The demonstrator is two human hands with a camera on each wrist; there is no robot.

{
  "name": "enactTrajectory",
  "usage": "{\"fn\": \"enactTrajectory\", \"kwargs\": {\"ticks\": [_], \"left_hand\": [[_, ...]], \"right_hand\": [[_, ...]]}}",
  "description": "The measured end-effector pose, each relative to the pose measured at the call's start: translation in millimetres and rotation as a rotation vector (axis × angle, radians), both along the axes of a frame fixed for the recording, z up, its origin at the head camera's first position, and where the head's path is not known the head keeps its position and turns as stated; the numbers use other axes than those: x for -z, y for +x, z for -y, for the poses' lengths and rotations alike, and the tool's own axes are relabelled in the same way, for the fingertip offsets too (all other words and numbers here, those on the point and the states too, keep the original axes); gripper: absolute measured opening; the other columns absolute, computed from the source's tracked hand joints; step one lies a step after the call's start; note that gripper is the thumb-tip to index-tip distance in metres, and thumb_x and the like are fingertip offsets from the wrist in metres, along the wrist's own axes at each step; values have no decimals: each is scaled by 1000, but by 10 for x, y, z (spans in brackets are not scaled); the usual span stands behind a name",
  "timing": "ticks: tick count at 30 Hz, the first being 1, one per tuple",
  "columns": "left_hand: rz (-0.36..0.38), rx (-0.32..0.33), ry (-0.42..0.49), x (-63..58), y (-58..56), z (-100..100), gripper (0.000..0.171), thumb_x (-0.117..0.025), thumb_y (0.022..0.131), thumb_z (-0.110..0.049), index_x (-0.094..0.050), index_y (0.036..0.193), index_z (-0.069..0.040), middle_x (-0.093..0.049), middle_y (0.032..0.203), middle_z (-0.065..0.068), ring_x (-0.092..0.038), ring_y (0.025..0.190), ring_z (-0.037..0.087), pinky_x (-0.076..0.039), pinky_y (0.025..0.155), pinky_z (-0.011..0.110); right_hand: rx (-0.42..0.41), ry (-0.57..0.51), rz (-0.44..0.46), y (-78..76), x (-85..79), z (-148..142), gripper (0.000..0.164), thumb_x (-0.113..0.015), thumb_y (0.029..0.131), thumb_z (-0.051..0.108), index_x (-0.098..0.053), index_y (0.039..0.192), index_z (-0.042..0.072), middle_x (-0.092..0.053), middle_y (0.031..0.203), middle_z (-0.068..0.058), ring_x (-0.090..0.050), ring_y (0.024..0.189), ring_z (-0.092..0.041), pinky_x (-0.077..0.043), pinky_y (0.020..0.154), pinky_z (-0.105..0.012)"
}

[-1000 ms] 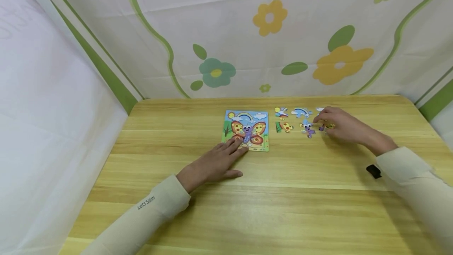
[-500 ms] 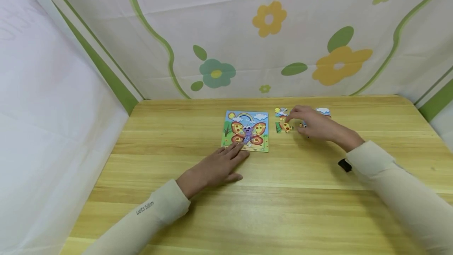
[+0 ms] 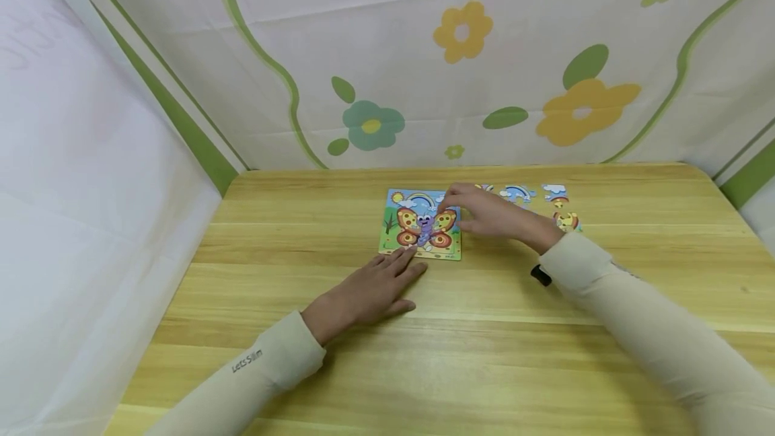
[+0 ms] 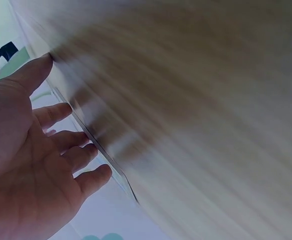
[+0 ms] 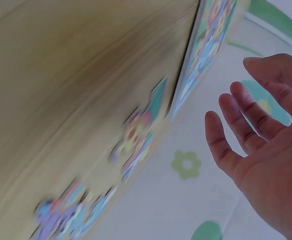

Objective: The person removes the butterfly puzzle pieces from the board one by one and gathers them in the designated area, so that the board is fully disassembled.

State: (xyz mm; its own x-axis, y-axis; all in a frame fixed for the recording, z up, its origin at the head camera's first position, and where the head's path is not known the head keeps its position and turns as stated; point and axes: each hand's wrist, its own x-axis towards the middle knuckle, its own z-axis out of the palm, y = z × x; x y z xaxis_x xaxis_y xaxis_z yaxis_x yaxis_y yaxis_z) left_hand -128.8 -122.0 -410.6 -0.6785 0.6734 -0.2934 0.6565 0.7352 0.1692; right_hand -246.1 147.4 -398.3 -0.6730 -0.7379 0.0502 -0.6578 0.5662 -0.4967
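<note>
Pale yellow wood makes up the table (image 3: 484,355), and from where I stand the butterfly board (image 3: 422,226) lies flat on it, near the far edge. The left hand (image 3: 368,288) rests at the board's near edge, fingers stretched out and fingertips touching it, with nothing in its grasp. The right hand (image 3: 487,214) hangs over the board's right side, its fingers loosely bent and spread a little apart; the palm side shows nothing held (whether a fingertip brushes the board, I can't tell).

To the right of the board lie the loose puzzle pieces: a rainbow piece (image 3: 517,192), farther right a cloud piece (image 3: 554,192), and nearer the person a wing piece (image 3: 567,222). The right hand covers some others from above, but from its wrist a green-edged piece (image 5: 135,135) shows just beside the board, and a purple piece (image 5: 60,217) beyond that.

As for progress, I judge the setting-out in rough rows to be done. The pieces I can see plainly look unjoined, and none of these sits on the board, so fitting them together seems all left to do. The board's butterfly looks whole, apart from what the hands hide.
</note>
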Motion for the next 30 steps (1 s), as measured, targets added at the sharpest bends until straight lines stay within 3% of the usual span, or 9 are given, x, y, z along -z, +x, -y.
{"fn": "enactTrajectory", "kwargs": {"ticks": [12, 18, 25, 30], "left_hand": [[-12, 2, 7, -17, 9, -15, 68, -51, 110, -45, -31, 166, -13, -19, 175, 18, -23, 162, 35, -29, 128, 52], [-44, 11, 3, 7, 18, -8, 68, -51, 109, -46, -32, 166, -13, -21, 174, 18, -25, 161, 34, -31, 127, 53], [-77, 33, 20, 23, 25, 9, 67, -54, 109, -45, -35, 164, -11, -25, 173, 20, -30, 159, 36, -36, 124, 54], [-60, 24, 21, 13, 26, 14, 69, -52, 109, -46, -33, 165, -12, -21, 174, 19, -27, 160, 34, -34, 125, 54]], "right_hand": [[-80, -27, 95, -9, 28, 442, 34, -65, 96, -1, -70, 130, 3, -63, 133, -14, -60, 127, -36, -52, 106, -53], [-124, -29, 104, -40, 65, 620, 28, -66, 98, 0, -72, 125, 5, -64, 131, -13, -60, 124, -33, -52, 105, -50], [-129, 10, 126, -72, 117, 758, 32, -65, 98, -1, -72, 129, 7, -65, 133, -11, -53, 138, -34, -39, 121, -55], [-111, 66, 159, -86, 146, 824, 35, -67, 99, 3, -70, 133, 8, -63, 138, -11, -50, 141, -35, -38, 121, -54]]}}
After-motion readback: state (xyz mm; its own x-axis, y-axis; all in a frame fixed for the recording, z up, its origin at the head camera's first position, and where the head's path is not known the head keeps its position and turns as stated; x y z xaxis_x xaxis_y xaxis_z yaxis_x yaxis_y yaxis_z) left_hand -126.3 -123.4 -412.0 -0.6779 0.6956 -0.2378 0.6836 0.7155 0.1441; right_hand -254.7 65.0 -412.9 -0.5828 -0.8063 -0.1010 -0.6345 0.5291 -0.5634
